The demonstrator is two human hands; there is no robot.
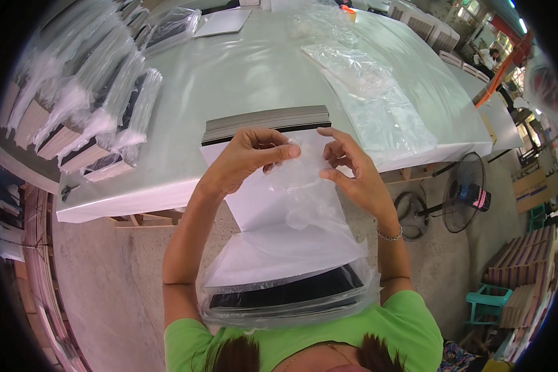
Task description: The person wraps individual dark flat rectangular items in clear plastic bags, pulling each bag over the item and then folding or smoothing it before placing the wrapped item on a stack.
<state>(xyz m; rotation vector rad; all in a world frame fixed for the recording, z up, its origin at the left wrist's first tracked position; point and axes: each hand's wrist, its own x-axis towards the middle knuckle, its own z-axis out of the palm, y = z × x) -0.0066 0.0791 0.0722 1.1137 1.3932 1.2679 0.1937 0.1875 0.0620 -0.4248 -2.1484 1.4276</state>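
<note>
In front of me, a stack of grey-edged boards (266, 123) rests at the table's near edge, with a white face sloping down toward my body. A clear plastic bag (304, 217) lies bunched over that face and reaches down to my chest, where black and white edges show through it. My left hand (248, 158) pinches part of the thin plastic between thumb and fingers. Opposite it, my right hand (352, 168) is curved with thumb and forefinger apart, beside the right edge of the stack. No held thing shows in it.
Bagged stacks of boards (99, 105) line the table's left side. Flat clear plastic bags (378, 99) lie to the right on the pale table (229, 77). Scissors (68, 192) sit at the left corner. A fan (465, 192) and a green stool (487, 302) stand at right.
</note>
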